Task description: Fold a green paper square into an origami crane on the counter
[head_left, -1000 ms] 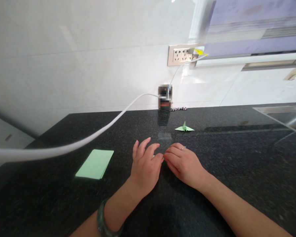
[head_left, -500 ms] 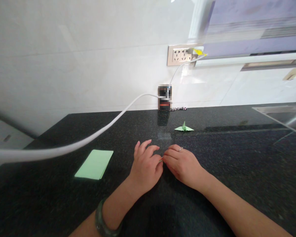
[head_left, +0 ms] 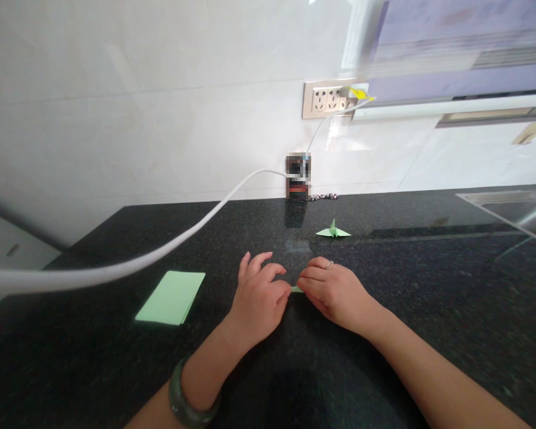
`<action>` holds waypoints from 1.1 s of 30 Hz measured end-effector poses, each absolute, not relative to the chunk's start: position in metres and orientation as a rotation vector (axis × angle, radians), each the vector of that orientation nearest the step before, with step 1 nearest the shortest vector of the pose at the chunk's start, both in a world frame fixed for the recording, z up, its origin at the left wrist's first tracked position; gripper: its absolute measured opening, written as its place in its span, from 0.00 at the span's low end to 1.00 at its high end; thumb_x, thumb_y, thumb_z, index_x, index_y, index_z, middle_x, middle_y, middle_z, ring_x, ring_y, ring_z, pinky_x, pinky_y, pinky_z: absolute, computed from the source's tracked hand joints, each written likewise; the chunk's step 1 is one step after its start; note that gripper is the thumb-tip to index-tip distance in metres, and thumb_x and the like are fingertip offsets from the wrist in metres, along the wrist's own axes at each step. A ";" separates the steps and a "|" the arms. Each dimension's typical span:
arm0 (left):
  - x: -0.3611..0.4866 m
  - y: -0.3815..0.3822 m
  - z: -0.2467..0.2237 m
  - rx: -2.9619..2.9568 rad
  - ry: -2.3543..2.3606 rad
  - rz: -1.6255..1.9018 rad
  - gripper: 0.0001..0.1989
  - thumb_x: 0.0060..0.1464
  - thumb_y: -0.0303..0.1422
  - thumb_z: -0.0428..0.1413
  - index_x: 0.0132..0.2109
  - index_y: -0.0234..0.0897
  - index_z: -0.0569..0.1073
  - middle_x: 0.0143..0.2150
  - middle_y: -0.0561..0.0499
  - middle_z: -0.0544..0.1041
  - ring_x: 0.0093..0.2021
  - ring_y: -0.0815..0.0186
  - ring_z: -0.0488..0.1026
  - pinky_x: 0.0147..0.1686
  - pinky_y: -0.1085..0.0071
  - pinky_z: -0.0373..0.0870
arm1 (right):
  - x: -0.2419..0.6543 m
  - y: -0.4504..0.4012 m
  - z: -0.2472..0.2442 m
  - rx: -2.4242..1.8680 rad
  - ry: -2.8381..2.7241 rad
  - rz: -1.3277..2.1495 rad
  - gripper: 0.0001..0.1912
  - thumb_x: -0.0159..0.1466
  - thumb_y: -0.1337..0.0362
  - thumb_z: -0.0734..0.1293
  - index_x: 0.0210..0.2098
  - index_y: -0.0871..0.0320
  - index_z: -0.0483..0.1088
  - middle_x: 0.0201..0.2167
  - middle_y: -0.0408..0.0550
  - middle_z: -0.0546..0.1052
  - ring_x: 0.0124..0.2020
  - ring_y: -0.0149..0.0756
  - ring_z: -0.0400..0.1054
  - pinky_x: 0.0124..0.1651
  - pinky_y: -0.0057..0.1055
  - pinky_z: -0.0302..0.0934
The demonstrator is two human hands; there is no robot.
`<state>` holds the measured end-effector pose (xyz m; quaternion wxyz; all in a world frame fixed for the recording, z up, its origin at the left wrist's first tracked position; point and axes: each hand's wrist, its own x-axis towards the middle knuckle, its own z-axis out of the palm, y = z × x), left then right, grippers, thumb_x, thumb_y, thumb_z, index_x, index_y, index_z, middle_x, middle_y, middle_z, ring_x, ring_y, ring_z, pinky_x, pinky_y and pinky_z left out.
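Between my hands shows a thin strip of folded green paper (head_left: 296, 289); the rest of it is hidden by my fingers. My left hand (head_left: 259, 296) pinches its left end between thumb and index finger, with the other fingers raised and spread. On the right end, my right hand (head_left: 335, 291) is closed, its fingers pressed together; a ring is on one finger. Beyond my hands a green origami crane (head_left: 333, 230) stands on the dark counter with its wings out. Left of my left hand lies a stack of green paper sheets (head_left: 171, 298).
A white cable (head_left: 201, 224) arches across the left from a blurred-out upright object (head_left: 298, 176) at the wall. Beside that lies a string of beads (head_left: 324, 196). A socket panel (head_left: 320, 100) is on the wall, and a metal sink (head_left: 518, 208) is at the right.
My hands have moved slightly apart, the left one leftward and the right one a little rightward. More of the green paper now shows between them.
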<state>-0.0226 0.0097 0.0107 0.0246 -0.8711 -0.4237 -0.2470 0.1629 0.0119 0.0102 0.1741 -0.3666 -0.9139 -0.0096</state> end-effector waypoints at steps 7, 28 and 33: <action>-0.033 0.018 0.015 -2.480 -1.422 -0.732 0.09 0.51 0.26 0.49 0.29 0.38 0.74 0.40 0.48 0.73 0.52 0.54 0.60 0.54 0.45 0.44 | 0.179 0.023 0.008 -1.248 -2.482 -0.182 0.09 0.61 0.69 0.57 0.28 0.60 0.68 0.28 0.50 0.70 0.36 0.37 0.60 0.39 0.31 0.54; -0.033 0.020 0.018 -2.538 -1.301 -0.887 0.10 0.54 0.32 0.48 0.39 0.37 0.73 0.38 0.48 0.75 0.41 0.61 0.68 0.51 0.56 0.54 | 0.169 0.012 0.013 -1.140 -2.472 -0.099 0.09 0.62 0.68 0.57 0.32 0.60 0.69 0.29 0.50 0.70 0.37 0.37 0.61 0.40 0.32 0.57; -0.021 0.012 0.008 -2.695 -1.158 -0.823 0.09 0.53 0.30 0.49 0.34 0.39 0.74 0.31 0.52 0.76 0.42 0.62 0.67 0.54 0.54 0.49 | 0.159 0.006 0.012 -1.041 -2.489 -0.037 0.09 0.62 0.68 0.57 0.32 0.60 0.69 0.30 0.49 0.70 0.36 0.35 0.62 0.39 0.31 0.57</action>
